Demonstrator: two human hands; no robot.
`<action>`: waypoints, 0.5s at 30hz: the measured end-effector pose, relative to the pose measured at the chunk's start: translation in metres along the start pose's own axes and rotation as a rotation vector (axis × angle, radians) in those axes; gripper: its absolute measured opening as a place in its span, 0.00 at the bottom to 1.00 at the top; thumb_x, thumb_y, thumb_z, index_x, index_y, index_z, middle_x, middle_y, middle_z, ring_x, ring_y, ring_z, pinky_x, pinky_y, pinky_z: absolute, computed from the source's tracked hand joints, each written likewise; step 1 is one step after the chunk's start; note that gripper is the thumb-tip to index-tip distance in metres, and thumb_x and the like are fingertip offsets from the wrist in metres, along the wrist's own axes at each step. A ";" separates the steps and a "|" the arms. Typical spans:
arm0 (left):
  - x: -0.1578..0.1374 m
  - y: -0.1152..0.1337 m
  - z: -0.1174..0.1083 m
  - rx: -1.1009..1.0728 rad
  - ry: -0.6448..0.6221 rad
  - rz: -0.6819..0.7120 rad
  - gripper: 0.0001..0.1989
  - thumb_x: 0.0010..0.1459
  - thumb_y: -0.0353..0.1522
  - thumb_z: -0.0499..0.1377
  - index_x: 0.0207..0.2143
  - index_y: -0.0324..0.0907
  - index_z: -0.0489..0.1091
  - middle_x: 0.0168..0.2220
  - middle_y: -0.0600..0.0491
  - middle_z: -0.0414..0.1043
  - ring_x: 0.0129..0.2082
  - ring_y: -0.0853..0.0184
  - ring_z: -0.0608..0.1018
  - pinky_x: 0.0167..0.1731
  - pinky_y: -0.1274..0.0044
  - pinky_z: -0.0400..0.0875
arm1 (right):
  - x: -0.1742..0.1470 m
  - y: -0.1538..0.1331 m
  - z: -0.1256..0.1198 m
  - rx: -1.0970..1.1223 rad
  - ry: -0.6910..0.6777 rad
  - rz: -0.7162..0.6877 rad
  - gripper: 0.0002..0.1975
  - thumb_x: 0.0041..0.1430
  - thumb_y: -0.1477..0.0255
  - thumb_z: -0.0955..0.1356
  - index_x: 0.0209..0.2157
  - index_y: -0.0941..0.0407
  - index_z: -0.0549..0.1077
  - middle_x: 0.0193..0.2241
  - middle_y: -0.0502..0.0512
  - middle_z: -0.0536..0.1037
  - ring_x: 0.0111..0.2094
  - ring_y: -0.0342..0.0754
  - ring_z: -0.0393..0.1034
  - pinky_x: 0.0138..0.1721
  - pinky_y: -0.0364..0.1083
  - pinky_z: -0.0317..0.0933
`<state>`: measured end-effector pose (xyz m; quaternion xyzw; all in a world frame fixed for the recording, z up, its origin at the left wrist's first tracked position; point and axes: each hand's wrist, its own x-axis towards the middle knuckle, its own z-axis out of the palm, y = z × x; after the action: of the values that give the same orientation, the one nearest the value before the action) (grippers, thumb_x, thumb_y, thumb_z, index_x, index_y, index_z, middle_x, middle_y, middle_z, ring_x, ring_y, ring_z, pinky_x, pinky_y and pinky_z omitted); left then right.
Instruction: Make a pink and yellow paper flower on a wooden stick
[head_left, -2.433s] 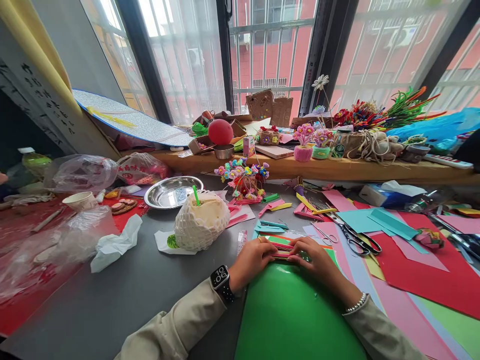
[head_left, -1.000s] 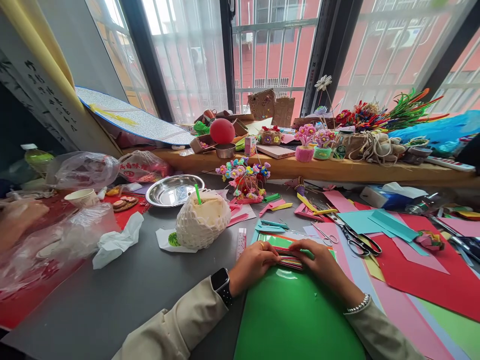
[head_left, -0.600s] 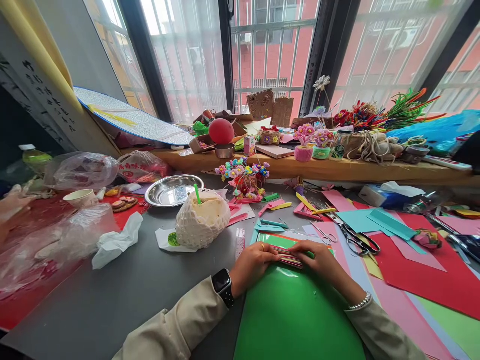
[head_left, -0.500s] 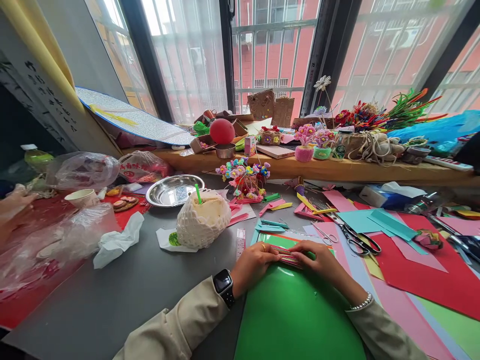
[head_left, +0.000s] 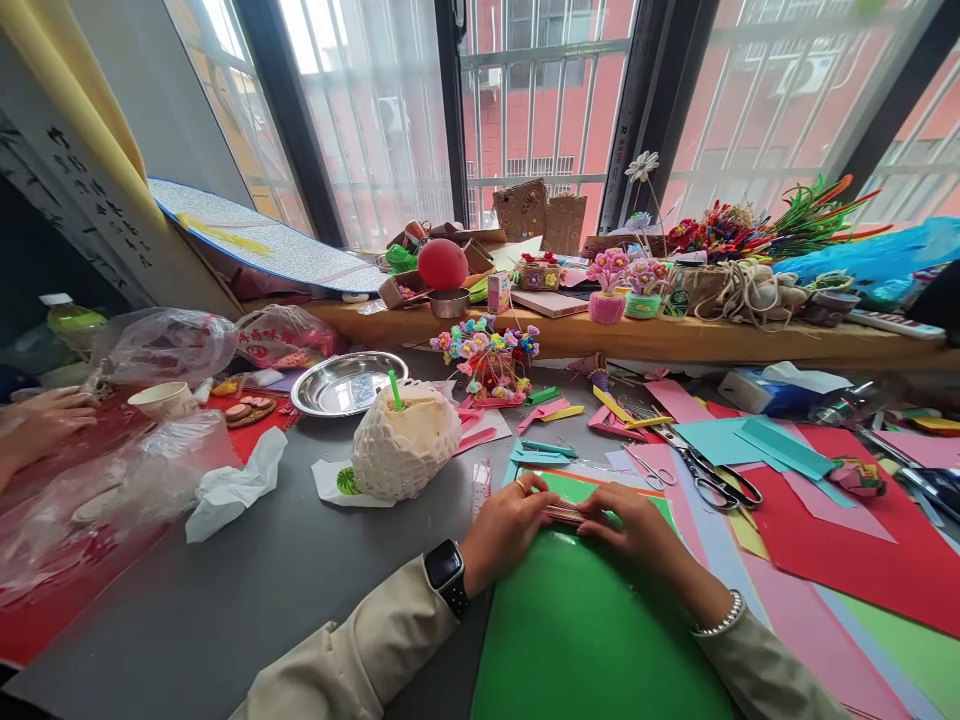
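Green paper sheet [head_left: 592,630] lies on the grey bench [head_left: 300,570] before the person. At its far edge the left hand [head_left: 506,520] and the right hand [head_left: 637,525] meet, fingers curled down and pinching a small bundle of thin coloured strips [head_left: 566,512]. To do this step well, both hands should probably press evenly, so the strips stay aligned. Scissors [head_left: 709,478] lie near, to the right.

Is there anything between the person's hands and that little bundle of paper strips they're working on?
No. Both the left hand and right hand already touch the bundle of paper strips, pinching it from either side above the green sheet.
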<state>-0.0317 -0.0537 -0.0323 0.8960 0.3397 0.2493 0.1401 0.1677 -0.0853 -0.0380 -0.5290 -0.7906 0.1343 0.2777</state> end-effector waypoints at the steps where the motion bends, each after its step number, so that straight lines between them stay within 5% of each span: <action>1: 0.001 0.000 -0.001 0.000 -0.009 -0.016 0.15 0.52 0.27 0.54 0.44 0.42 0.66 0.42 0.49 0.66 0.37 0.68 0.72 0.37 0.76 0.69 | 0.000 0.000 0.000 -0.002 0.000 -0.008 0.09 0.51 0.64 0.65 0.28 0.57 0.71 0.27 0.54 0.74 0.29 0.47 0.68 0.31 0.46 0.61; 7: 0.012 -0.003 -0.011 0.068 -0.124 -0.030 0.17 0.48 0.30 0.59 0.43 0.43 0.68 0.42 0.48 0.67 0.44 0.62 0.68 0.43 0.71 0.65 | 0.000 0.000 0.000 -0.012 0.026 -0.052 0.10 0.50 0.69 0.67 0.36 0.56 0.71 0.31 0.56 0.76 0.33 0.48 0.70 0.34 0.46 0.63; 11: 0.019 -0.009 -0.014 -0.009 -0.217 0.027 0.14 0.51 0.32 0.57 0.42 0.41 0.69 0.39 0.48 0.70 0.38 0.67 0.71 0.38 0.77 0.65 | 0.000 0.000 0.001 -0.044 0.033 -0.069 0.11 0.51 0.71 0.66 0.38 0.56 0.71 0.33 0.57 0.76 0.34 0.49 0.69 0.34 0.46 0.63; 15: 0.019 -0.013 -0.009 0.021 -0.177 0.071 0.11 0.53 0.33 0.54 0.37 0.42 0.72 0.33 0.50 0.72 0.33 0.69 0.71 0.34 0.79 0.64 | 0.001 0.001 0.001 -0.075 0.013 -0.068 0.08 0.52 0.70 0.65 0.34 0.56 0.73 0.30 0.55 0.76 0.32 0.48 0.69 0.33 0.45 0.63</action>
<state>-0.0316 -0.0304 -0.0232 0.9274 0.2965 0.1704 0.1515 0.1676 -0.0843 -0.0393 -0.5126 -0.8109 0.0915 0.2670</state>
